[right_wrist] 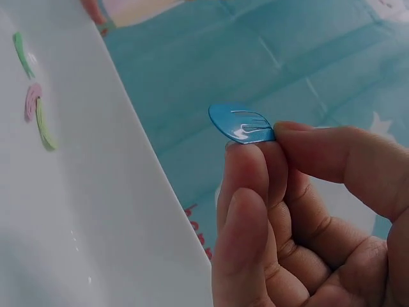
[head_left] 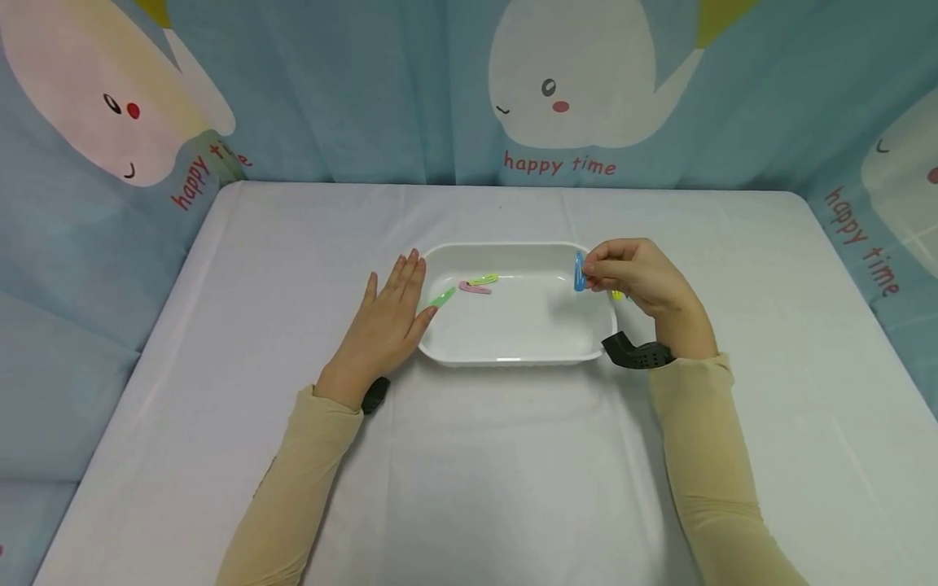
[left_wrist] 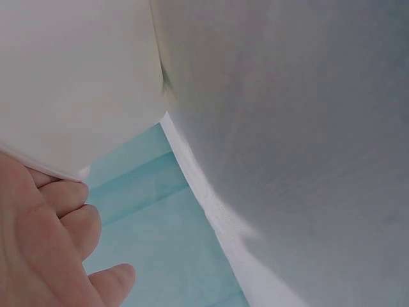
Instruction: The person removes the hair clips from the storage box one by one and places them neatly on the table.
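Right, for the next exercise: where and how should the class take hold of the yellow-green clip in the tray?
Probably pinch the yellow-green clip by its right end, coming from above and the right. It lies roughly left to right, slim and low in the tray; its left end meets the pink clip, while its right end points free.

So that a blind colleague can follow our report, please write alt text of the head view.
A right hand pinches a blue hair clip over the right end of a white tray on a white table, while a left hand is at the tray's left end. Inside lie a green clip, a pink clip and a yellow-green clip.
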Available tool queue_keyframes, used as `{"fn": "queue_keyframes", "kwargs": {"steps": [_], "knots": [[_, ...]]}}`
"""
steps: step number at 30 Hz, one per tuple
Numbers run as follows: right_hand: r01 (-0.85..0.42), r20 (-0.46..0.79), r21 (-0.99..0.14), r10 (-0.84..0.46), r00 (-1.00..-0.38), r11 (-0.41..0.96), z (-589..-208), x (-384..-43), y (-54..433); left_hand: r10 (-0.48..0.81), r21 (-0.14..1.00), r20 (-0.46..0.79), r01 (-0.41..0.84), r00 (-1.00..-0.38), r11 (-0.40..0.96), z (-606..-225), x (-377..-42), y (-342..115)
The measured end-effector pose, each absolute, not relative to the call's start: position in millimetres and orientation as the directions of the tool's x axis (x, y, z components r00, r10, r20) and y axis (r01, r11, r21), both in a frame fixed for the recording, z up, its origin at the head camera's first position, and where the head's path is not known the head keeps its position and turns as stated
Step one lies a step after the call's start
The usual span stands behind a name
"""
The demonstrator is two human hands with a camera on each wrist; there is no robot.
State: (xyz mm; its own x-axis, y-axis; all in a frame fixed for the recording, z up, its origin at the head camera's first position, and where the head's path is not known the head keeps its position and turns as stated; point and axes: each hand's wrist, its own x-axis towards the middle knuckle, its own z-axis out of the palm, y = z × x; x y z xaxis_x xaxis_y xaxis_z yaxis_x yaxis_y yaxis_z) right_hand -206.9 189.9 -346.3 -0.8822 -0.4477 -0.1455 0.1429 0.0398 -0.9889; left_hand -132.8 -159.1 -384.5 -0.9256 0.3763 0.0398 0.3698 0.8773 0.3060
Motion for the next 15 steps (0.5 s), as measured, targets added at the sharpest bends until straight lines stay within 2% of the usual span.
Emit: {"fn": "queue_keyframes", "kwargs": {"steps": [15], "knots": [[0.143,-0.120,-0.989,-0.405,-0.907,-0.027,-347.1,-207.4,208.8,0.375,0.300,0.032,0.367,-0.927,0.881,-384.4,-132.5,-158.2]]}}
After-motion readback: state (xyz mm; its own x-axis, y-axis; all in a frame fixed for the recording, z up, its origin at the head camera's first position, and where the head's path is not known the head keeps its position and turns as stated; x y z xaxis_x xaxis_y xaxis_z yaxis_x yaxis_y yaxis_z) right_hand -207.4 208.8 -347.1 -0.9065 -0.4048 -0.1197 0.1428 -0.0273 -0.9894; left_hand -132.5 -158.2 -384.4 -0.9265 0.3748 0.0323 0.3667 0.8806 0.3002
